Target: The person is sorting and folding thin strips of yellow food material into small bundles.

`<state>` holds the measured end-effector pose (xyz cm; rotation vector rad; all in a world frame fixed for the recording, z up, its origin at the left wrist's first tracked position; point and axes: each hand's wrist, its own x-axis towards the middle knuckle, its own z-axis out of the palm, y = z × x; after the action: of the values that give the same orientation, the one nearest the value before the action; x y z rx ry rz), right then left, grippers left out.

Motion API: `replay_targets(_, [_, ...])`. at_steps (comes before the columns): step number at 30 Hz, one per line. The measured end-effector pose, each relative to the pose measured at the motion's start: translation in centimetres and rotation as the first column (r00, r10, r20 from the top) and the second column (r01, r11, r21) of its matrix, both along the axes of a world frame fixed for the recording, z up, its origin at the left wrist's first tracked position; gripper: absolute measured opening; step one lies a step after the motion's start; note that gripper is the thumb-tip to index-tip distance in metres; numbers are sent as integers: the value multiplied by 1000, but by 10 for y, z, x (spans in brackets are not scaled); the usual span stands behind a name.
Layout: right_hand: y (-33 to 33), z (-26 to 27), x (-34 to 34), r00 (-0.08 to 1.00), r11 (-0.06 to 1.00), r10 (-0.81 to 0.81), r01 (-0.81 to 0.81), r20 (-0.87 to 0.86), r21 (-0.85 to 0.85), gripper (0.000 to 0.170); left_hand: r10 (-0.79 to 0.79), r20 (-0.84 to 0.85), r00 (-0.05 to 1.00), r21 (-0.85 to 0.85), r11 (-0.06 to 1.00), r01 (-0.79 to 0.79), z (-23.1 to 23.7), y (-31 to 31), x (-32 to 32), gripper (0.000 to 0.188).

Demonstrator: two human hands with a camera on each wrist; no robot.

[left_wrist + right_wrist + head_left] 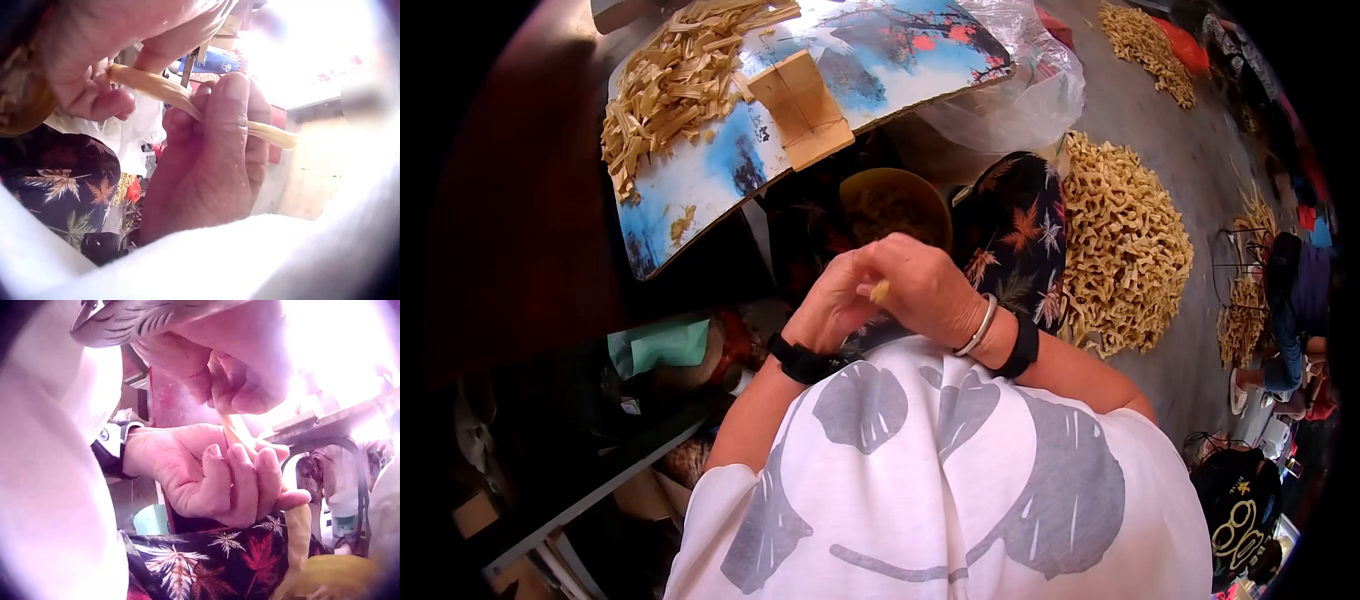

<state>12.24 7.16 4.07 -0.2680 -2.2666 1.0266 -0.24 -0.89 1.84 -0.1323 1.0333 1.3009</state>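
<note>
White shirt (930,460) nearest, grey shapes printed on it, filling 6 o'clock of the head view. Just above it both hands, brought together at the centre, left hand (838,295) and right hand (925,285) working on one pale strip (159,86); from the head only a short bit shows between them. Grip, left: fingers curled well in, strip pinched, a length hanging below the fingers toward 6 o'clock in the right wrist view. Grip, right: thumb pressed down over bent fingers, strip clamped between, its end jutting toward 4 o'clock in the left wrist view. Strip spans the narrow gap from hand to hand. Bangle (977,326) on right wrist; dark straps on both wrists. Bowl (940,195), yellow, at 12 o'clock from the hands, contents too dim to tell. Leaf-print cloth (1012,235) at 1 o'clock, beside the bowl. Table (745,165), blue and white, toward 11; wooden block (802,112) at its near edge, loose strips (675,85) piled beyond at 10 to 11. Clear plastic (1025,95) at 1. Large heap (1125,250) of twisted pieces on the floor at 3; smaller heap (1145,50) farther off, between 1 and 2.
</note>
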Motion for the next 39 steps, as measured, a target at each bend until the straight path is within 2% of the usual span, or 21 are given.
replay_targets(3, [-3,-5,8,997,995,-15,22,-75,95,27,-106,-14,994,137,985,107,-8,2,1,19])
replay_targets(4, [-3,-4,10,992,996,-77,82,-101,40,20,-118,7,993,122,986,117,-12,3,1,19])
replay_targets(7, [7,-9,21,978,937,-205,206,32,-282,8,-173,-13,985,79,982,174,-18,5,-3,18])
replay_targets(8, [7,-7,24,975,819,-192,224,114,-529,7,-211,-74,975,66,974,216,-17,6,-4,17])
replay_targets(9, [8,-5,26,970,783,-188,241,151,-573,8,-249,-133,959,50,965,258,-15,7,-5,16])
replay_targets(10, [10,-4,27,965,745,-183,260,186,-614,9,-310,-498,810,22,929,369,-14,9,-4,14])
replay_targets(11, [12,-3,28,959,706,-177,280,220,-651,10,-315,-785,534,-45,888,458,-13,10,-3,12])
replay_targets(12, [16,-15,26,958,828,-268,282,100,-484,11,-262,-949,173,-141,847,513,-11,13,-3,10])
replay_targets(14, [25,-48,19,919,936,-351,340,-181,-90,14,-187,-938,-293,-322,787,526,14,17,-1,14])
replay_targets(15, [24,-44,19,931,901,-357,321,-78,-293,14,-127,-852,-508,-409,766,496,28,19,0,18])
replay_targets(16, [21,-38,20,940,819,-340,308,23,-484,15,-26,-796,-605,-404,767,498,37,21,0,15])
replay_targets(17, [21,-31,19,947,696,-300,301,116,-653,15,36,-775,-631,-367,787,495,43,23,0,14])
replay_targets(19, [27,-20,13,955,518,-285,225,82,-825,13,163,-713,-682,-285,821,494,53,28,-1,13])
replay_targets(20, [30,-16,10,959,416,-277,179,63,-892,12,216,-696,-685,-233,835,499,56,30,-1,23])
replay_targets(24, [40,-6,-4,946,665,-322,205,-28,-718,15,325,-697,-639,-18,883,468,55,38,-4,39])
replay_targets(27, [40,1,-3,976,665,-218,150,3,-731,18,274,-754,-597,14,915,403,56,39,-2,34])
replay_targets(30, [41,8,0,981,831,-187,187,54,-525,23,296,-885,-358,125,894,430,55,40,-2,39])
replay_targets(33, [42,-1,-2,980,861,-191,193,52,-471,25,292,-886,-360,128,901,415,54,34,0,41])
replay_targets(34, [40,2,-1,991,708,-114,129,67,-694,25,304,-876,-374,139,902,408,50,33,-2,39])
replay_targets(36, [35,11,0,999,246,35,27,37,-969,27,330,-853,-404,162,904,395,40,34,-7,37])
replay_targets(39, [38,-3,-1,996,67,63,-63,-59,-996,27,230,-944,-238,154,941,301,35,29,-13,24])
